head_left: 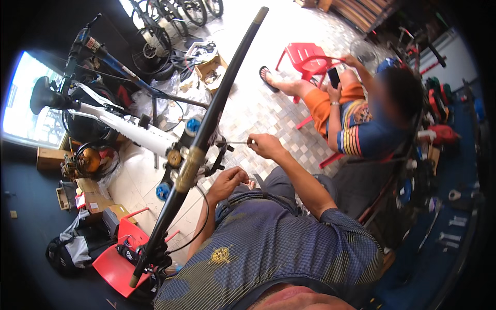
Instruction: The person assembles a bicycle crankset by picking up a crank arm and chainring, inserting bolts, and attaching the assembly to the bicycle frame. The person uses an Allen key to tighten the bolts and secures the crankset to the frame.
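Observation:
A bicycle with a white frame (137, 132) stands in front of me, its long black handlebar (231, 77) running from upper right to lower left. The bar is clamped at its middle by a bronze-coloured stem (187, 166), with blue fork caps (193, 125) around it. My right hand (266, 145) is closed in a pinch on a thin metal rod (236, 142), which reaches left to the black levers by the bar. My left hand (229, 183) is just below the bar, fingers curled; what they hold, if anything, is hidden. A black cable (207, 209) loops past my left forearm.
To the right, a person (356, 113) sits with a phone (334, 77) near a red chair (305, 58). Another red chair (111, 266) holds black parts at lower left. A bike stand (121, 67), boxes and bags are at left; wrenches (449, 240) hang at right.

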{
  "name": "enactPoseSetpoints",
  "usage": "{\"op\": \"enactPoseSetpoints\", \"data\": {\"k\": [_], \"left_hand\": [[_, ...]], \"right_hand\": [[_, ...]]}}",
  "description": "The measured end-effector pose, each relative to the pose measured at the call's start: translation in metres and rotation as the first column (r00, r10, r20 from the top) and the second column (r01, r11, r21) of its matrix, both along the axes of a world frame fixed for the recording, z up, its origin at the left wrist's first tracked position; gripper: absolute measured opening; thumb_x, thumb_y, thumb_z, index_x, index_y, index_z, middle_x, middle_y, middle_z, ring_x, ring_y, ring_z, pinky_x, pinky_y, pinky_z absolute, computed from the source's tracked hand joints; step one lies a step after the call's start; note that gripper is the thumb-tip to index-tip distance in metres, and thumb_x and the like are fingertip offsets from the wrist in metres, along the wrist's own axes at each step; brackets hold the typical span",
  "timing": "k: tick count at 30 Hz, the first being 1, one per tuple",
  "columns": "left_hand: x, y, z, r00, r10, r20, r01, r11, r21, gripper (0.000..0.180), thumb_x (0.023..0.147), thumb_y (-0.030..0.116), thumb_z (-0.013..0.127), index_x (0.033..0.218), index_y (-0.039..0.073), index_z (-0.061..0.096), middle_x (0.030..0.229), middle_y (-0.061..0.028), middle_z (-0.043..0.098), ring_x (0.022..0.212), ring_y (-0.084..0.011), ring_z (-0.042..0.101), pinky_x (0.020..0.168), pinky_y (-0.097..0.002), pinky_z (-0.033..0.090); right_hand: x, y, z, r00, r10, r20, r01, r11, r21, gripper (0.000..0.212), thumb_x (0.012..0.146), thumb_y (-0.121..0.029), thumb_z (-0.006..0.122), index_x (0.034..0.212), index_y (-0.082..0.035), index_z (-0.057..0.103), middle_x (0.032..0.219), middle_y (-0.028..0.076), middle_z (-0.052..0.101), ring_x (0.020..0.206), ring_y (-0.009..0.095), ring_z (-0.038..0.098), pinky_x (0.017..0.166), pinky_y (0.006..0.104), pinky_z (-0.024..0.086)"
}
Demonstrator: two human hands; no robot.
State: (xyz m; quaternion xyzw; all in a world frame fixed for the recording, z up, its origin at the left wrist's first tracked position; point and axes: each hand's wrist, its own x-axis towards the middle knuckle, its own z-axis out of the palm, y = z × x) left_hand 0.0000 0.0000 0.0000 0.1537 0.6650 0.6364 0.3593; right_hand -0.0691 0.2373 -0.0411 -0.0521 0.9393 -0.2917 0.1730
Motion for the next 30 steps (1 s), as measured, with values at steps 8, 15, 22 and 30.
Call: {"op": "enactPoseSetpoints", "data": {"k": [8, 15, 22, 30], "left_hand": [[-0.12, 0.15, -0.047, 0.88, 0.436, 0.186, -0.462, 0.877, 0.132, 0.045, 0.102, 0.044, 0.055, 0.125, 0.006, 0.055, 0.109, -0.0093, 0.069, 0.105, -0.0201, 0.067, 0.084, -0.0351, 0.055], [-0.187, 0.176, -0.169, 0.798, 0.601, -0.051, -0.522, 0.645, -0.558, 0.052, 0.098, 0.049, 0.06, 0.117, 0.001, 0.061, 0.106, -0.0133, 0.068, 0.101, -0.0199, 0.063, 0.086, -0.0367, 0.05], [-0.286, 0.21, -0.219, 0.864, 0.503, -0.019, -0.343, 0.562, -0.752, 0.052, 0.094, 0.049, 0.062, 0.115, 0.002, 0.066, 0.113, -0.0222, 0.069, 0.107, -0.0346, 0.066, 0.093, -0.0424, 0.05], [-0.402, 0.194, -0.268, 0.84, 0.543, -0.025, -0.352, 0.508, -0.787, 0.042, 0.092, 0.042, 0.064, 0.112, 0.006, 0.071, 0.108, -0.0204, 0.072, 0.105, -0.0331, 0.068, 0.092, -0.0413, 0.051]], "right_hand": [[-0.13, 0.087, -0.088, 0.953, 0.304, 0.016, -0.29, 0.921, -0.261, 0.028, 0.087, -0.023, 0.064, 0.111, -0.01, 0.066, 0.099, 0.017, 0.073, 0.094, 0.037, 0.068, 0.082, 0.0452, 0.054], [-0.205, 0.218, -0.104, 0.936, 0.197, 0.292, -0.062, 0.909, -0.413, 0.041, 0.088, -0.03, 0.07, 0.123, -0.009, 0.067, 0.104, 0.016, 0.073, 0.095, 0.03, 0.07, 0.085, 0.0392, 0.054], [-0.349, 0.285, -0.121, 0.958, -0.037, 0.286, 0.159, 0.895, -0.417, 0.041, 0.088, -0.033, 0.07, 0.12, -0.006, 0.068, 0.103, 0.018, 0.073, 0.096, 0.03, 0.07, 0.084, 0.0382, 0.054], [-0.498, 0.224, -0.149, 0.949, 0.217, 0.227, -0.101, 0.895, -0.434, 0.041, 0.09, -0.033, 0.07, 0.119, -0.004, 0.068, 0.103, 0.018, 0.072, 0.093, 0.029, 0.07, 0.083, 0.0384, 0.054]]}}
